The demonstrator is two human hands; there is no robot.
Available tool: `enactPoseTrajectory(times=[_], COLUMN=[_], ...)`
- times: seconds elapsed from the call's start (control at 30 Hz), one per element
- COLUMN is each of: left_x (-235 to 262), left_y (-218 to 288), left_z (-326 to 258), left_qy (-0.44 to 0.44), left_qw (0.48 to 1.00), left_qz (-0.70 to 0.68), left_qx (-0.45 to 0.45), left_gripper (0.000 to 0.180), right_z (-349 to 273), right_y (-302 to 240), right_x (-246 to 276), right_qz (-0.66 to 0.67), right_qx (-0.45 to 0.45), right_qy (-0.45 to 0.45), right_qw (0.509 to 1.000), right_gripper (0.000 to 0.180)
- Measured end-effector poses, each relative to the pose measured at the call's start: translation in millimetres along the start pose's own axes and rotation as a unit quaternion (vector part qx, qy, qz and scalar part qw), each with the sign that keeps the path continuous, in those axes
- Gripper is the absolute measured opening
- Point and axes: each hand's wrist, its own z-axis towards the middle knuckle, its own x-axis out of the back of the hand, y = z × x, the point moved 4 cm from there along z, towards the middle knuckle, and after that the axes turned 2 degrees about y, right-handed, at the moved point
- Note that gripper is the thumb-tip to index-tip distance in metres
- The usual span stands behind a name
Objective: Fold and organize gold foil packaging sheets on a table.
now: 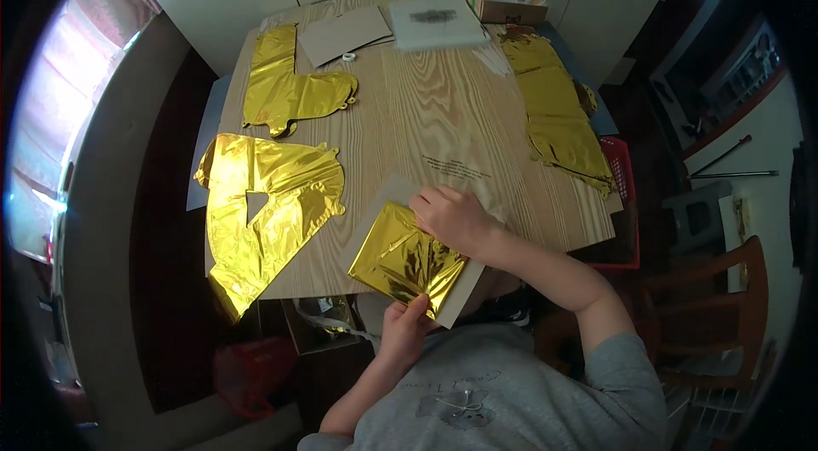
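Note:
A folded gold foil balloon [394, 248] lies creased on a grey cardboard sheet [465, 296] at the table's near edge. My left hand [404, 330] grips the near edge of the foil, its thumb on top; the fingers underneath are hidden. My right hand [453, 217] is closed at the far right edge of the same foil, its fingers curled down and their tips out of sight. To the left, a flat gold balloon with a square hole [285, 191] hangs partly over the table's edge.
Another flat gold balloon [285, 80] rests at the far left, and a long one [558, 101] lies along the right side. Cardboard sheets [345, 33], a white tape roll [348, 57], a translucent sheet [439, 22] and an open box [508, 4] are at the back. A red basket [620, 168] stands beside the table.

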Motion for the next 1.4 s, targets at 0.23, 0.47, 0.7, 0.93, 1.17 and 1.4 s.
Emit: enactPoseTrajectory(times=[0.23,0.47,0.7,0.93,1.17,1.4], left_x=[-8,-8,-4,-16,-3,16], left_y=[5,6,-1,0,-7,-2], left_z=[-2,-2,1,3,0,-22], left_qy=[0.011,0.010,-0.006,-0.020,-0.021,0.018], left_qw=[1.000,1.000,0.997,0.996,0.995,0.994], left_qz=[0.000,0.003,0.054,0.057,0.076,0.096], left_qx=[0.007,-0.003,-0.060,-0.070,-0.058,-0.045], left_gripper=[0.015,0.015,0.019,0.025,0.021,0.017], right_z=[8,7,2,-1,-8,-14], right_y=[-3,-13,-15,-37,-56,-62], right_x=[-2,-3,-1,3,7,4], right_qz=[-0.019,-0.049,-0.047,-0.065,-0.026,-0.022], right_qx=[0.008,0.037,0.027,0.046,0.069,0.077], right_qy=[0.002,0.019,0.013,0.012,0.018,0.008], right_qw=[1.000,0.998,0.998,0.997,0.997,0.997], right_gripper=[0.009,0.006,0.008,0.007,0.007,0.007])
